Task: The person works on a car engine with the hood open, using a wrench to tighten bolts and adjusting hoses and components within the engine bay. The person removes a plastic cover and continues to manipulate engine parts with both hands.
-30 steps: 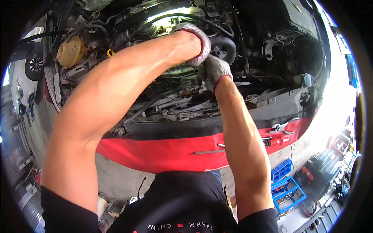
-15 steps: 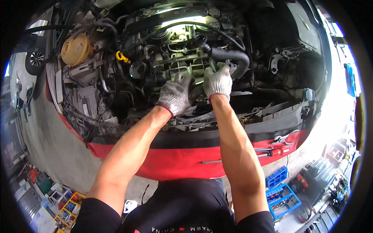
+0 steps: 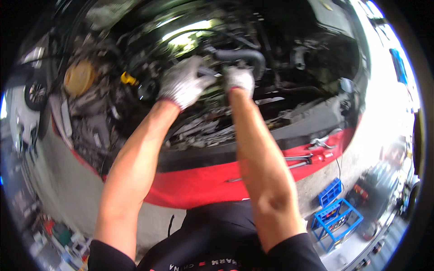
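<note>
Both my hands wear whitish knitted gloves and reach into the car's engine bay, blurred by motion. My left hand (image 3: 183, 83) is over the engine's front middle, its thumb and fingers closed round a short dark grey rod-like piece (image 3: 207, 72). What that piece is cannot be made out. Just to the right, my right hand (image 3: 240, 80) has its fingers curled down among the engine parts, below a thick black hose (image 3: 239, 55). Its fingertips, and whatever lies in them, are hidden.
A yellow dipstick handle (image 3: 129, 79) and an amber coolant tank (image 3: 79, 78) are on the left. Pliers (image 3: 323, 142) and a red-handled tool (image 3: 321, 157) lie on the red front bumper (image 3: 181, 187). A blue rack (image 3: 339, 223) stands at lower right; a white car (image 3: 27, 108) is far left.
The view has shifted and blurred. My left hand has lifted and turned, with a dark grey piece now showing between thumb and fingers. The right hand stays near the black hose.
</note>
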The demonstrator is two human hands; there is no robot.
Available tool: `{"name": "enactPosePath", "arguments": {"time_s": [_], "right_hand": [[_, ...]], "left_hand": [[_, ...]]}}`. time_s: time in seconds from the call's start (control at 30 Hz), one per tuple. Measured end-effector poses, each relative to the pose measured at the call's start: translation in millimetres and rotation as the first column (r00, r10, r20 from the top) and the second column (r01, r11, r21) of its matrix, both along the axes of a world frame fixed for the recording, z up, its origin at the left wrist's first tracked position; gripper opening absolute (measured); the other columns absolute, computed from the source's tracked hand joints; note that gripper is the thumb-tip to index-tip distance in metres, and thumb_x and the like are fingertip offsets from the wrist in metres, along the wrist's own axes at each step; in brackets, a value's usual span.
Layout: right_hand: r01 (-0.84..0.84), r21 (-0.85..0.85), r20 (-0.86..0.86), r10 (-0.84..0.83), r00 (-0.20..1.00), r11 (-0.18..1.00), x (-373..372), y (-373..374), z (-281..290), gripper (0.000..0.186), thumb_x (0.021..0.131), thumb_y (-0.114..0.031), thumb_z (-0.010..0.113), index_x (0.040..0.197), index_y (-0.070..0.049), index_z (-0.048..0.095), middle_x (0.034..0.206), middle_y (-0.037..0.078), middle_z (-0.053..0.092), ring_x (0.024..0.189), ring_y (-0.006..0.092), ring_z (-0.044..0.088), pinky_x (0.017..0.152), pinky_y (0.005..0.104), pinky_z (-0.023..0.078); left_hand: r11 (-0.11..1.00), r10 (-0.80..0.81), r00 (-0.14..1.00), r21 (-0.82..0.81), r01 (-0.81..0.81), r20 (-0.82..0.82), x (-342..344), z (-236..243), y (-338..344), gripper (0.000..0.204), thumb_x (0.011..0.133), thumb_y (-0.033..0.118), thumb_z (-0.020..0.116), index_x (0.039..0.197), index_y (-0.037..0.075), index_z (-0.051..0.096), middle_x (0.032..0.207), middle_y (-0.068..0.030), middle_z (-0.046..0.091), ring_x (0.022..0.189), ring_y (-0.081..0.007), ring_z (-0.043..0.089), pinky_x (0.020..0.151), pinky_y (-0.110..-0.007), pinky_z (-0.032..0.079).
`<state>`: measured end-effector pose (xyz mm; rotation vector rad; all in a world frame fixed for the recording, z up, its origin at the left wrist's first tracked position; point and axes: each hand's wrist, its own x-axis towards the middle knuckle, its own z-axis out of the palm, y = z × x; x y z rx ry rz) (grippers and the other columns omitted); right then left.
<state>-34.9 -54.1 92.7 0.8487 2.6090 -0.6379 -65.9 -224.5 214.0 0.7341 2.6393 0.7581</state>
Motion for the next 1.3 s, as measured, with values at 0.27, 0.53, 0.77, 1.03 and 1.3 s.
{"name": "enactPosePath", "arguments": {"time_s": [0.27, 0.53, 0.77, 1.03, 1.3], "right_hand": [[0.493, -0.242, -0.242, -0.544, 0.803, 0.836, 19.4, -50.0, 45.1, 0.032, 0.094, -0.030, 0.060, 0.118, -0.009, 0.065, 0.122, 0.021, 0.061, 0.107, 0.0396, 0.068, 0.091, 0.0495, 0.056], [0.417, -0.417, -0.149, -0.514, 0.845, 0.808, 26.0, -36.0, 50.3, 0.033, 0.101, -0.033, 0.049, 0.108, -0.006, 0.066, 0.104, 0.022, 0.075, 0.097, 0.0382, 0.074, 0.087, 0.0520, 0.057], [0.420, -0.348, -0.314, -0.527, 0.790, 0.838, 33.9, -46.3, 47.9, 0.029, 0.096, -0.029, 0.057, 0.114, -0.009, 0.065, 0.107, 0.021, 0.066, 0.101, 0.0398, 0.068, 0.084, 0.0532, 0.055], [0.350, -0.304, -0.307, -0.439, 0.845, 0.886, 36.5, -39.7, 48.9, 0.027, 0.100, -0.024, 0.048, 0.110, -0.011, 0.069, 0.112, 0.015, 0.067, 0.106, 0.0336, 0.067, 0.088, 0.0483, 0.052], [0.418, -0.473, -0.126, -0.529, 0.839, 0.776, 30.4, -28.2, 42.3, 0.041, 0.100, -0.045, 0.051, 0.107, -0.008, 0.067, 0.097, 0.023, 0.074, 0.091, 0.0395, 0.074, 0.086, 0.0509, 0.057]], "left_hand": [[0.949, -0.119, 0.993, -0.292, 0.116, 0.007, 24.8, -53.2, -38.1, 0.040, 0.093, 0.024, 0.068, 0.128, 0.006, 0.064, 0.121, -0.0238, 0.069, 0.115, -0.0432, 0.064, 0.099, -0.051, 0.051], [0.966, -0.120, 0.990, -0.240, 0.098, -0.080, 32.4, -69.4, -41.8, 0.030, 0.096, 0.012, 0.062, 0.123, 0.000, 0.065, 0.116, -0.0254, 0.070, 0.112, -0.0439, 0.066, 0.095, -0.049, 0.052], [0.965, -0.052, 0.997, -0.254, 0.063, 0.051, 34.9, -81.0, -45.2, 0.038, 0.098, 0.030, 0.063, 0.122, 0.000, 0.065, 0.107, -0.0274, 0.071, 0.102, -0.0461, 0.068, 0.085, -0.048, 0.053], [0.954, -0.077, 0.995, -0.285, 0.091, 0.063, 31.3, -82.5, -46.9, 0.038, 0.101, 0.028, 0.060, 0.124, -0.001, 0.065, 0.115, -0.0264, 0.070, 0.110, -0.0451, 0.066, 0.091, -0.047, 0.052], [0.950, -0.030, 0.998, -0.309, 0.043, 0.047, 32.6, -75.9, -42.2, 0.035, 0.099, 0.021, 0.061, 0.129, 0.004, 0.067, 0.125, -0.0234, 0.069, 0.120, -0.0401, 0.064, 0.100, -0.045, 0.051]]}}
